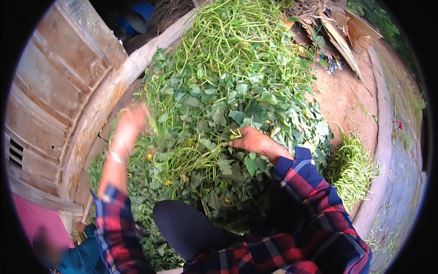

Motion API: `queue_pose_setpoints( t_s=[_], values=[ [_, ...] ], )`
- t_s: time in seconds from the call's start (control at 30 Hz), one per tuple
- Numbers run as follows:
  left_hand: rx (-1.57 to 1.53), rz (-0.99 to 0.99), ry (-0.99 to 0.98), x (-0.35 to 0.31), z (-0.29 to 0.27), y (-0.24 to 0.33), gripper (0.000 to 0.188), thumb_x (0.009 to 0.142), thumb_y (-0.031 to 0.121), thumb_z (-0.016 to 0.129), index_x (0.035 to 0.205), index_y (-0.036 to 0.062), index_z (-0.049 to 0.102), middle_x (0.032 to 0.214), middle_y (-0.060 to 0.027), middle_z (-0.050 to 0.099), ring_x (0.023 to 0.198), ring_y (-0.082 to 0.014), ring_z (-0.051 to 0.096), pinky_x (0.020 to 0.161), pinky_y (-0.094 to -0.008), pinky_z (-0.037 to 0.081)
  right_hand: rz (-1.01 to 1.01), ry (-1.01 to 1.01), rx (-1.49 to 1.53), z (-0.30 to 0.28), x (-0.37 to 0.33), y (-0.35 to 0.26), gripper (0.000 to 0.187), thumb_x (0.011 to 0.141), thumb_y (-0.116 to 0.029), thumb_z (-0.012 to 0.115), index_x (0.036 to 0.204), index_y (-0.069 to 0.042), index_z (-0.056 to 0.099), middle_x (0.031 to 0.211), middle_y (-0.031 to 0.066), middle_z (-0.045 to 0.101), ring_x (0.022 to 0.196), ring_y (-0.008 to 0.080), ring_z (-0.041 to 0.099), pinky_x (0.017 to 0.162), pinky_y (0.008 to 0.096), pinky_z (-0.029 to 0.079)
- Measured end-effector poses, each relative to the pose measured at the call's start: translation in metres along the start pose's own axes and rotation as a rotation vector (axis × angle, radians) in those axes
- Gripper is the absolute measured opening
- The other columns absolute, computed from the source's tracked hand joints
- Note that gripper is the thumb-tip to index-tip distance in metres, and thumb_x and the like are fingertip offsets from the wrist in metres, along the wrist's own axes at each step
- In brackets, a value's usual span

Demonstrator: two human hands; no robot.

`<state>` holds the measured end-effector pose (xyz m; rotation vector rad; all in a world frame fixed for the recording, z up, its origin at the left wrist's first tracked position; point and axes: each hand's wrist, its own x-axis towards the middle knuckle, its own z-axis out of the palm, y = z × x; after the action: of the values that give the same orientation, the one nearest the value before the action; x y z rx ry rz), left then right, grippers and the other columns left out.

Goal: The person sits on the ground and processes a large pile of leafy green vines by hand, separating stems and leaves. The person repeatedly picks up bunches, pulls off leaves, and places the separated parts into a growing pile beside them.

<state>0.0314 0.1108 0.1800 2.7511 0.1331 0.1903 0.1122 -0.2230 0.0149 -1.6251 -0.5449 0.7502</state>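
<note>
A large heap of green leafy vines (219,91) spreads in front of me, with long bare stems on its far part and broad leaves nearer. My right hand (255,141) is over the middle of the heap, its fingers closed around short pieces of green stem (236,134). At the heap's left side, my left hand (131,125) is smeared by motion, so its fingers cannot be made out. Between the two hands lies a loose bundle of pale green stems (194,160) on top of the leaves.
A pile of short green stems (351,171) lies on the earthen floor at right, by a raised edge. Wooden planks (54,77) and a log beam (96,114) border the left. Far right stands a woven basket (360,34). Someone in teal clothing (84,251) is at lower left.
</note>
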Motion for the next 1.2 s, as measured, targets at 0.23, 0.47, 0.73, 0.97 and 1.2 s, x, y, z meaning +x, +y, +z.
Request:
queue_pose_setpoints(
  t_s=[0.23, 0.47, 0.73, 0.97, 1.2],
  values=[
    [-0.350, -0.019, 0.323, 0.036, -0.034, 0.079, 0.050, 0.085, 0.039, 0.059, 0.117, 0.0008, 0.055, 0.102, -0.0112, 0.062, 0.095, -0.0190, 0.059, 0.081, -0.0325, 0.047, -0.001, 0.023, 0.374, -0.005, -0.005, -0.012, 0.021, 0.084, -0.025, 0.064, 0.087, -0.005, 0.066, 0.057, -0.0033, 0.051, 0.044, 0.0065, 0.041, 0.040, 0.0206, 0.037],
    [-0.455, -0.254, -0.069, -0.043, 0.157, -0.016, 0.029, 0.086, 0.021, 0.058, 0.104, -0.0009, 0.062, 0.094, -0.0114, 0.066, 0.085, -0.0174, 0.061, 0.079, -0.0296, 0.048, 0.052, 0.096, 0.305, -0.014, -0.009, -0.024, 0.015, 0.080, -0.018, 0.069, 0.090, -0.006, 0.066, 0.064, -0.0053, 0.058, 0.042, 0.0020, 0.035, 0.038, 0.0189, 0.026],
    [-0.259, -0.133, -0.032, -0.080, 0.236, -0.012, 0.026, 0.080, 0.030, 0.063, 0.089, 0.0059, 0.067, 0.085, -0.0141, 0.062, 0.079, -0.0306, 0.060, 0.070, -0.0380, 0.047, 0.108, 0.199, 0.163, 0.001, 0.004, -0.016, 0.009, 0.082, -0.016, 0.067, 0.084, -0.007, 0.065, 0.058, -0.0041, 0.055, 0.038, 0.0040, 0.032, 0.036, 0.0204, 0.023],
    [-0.478, -0.199, 0.053, -0.079, 0.225, -0.005, 0.014, 0.080, 0.014, 0.064, 0.086, 0.0015, 0.064, 0.075, -0.0100, 0.060, 0.066, -0.0184, 0.058, 0.062, -0.0296, 0.045, 0.048, -0.017, -0.273, 0.017, 0.019, 0.015, 0.023, 0.082, -0.020, 0.067, 0.097, -0.003, 0.065, 0.079, 0.0040, 0.066, 0.072, 0.0081, 0.053, 0.072, 0.0263, 0.045],
    [-0.893, -0.246, 0.273, -0.090, 0.204, 0.008, 0.007, 0.085, 0.006, 0.059, 0.088, 0.0007, 0.059, 0.075, 0.0000, 0.058, 0.067, -0.0065, 0.049, 0.061, -0.0213, 0.043, 0.041, -0.015, -0.178, 0.033, 0.020, 0.020, 0.030, 0.083, -0.029, 0.066, 0.097, -0.003, 0.065, 0.059, 0.0011, 0.052, 0.053, 0.0095, 0.044, 0.051, 0.0282, 0.039]
  ],
)
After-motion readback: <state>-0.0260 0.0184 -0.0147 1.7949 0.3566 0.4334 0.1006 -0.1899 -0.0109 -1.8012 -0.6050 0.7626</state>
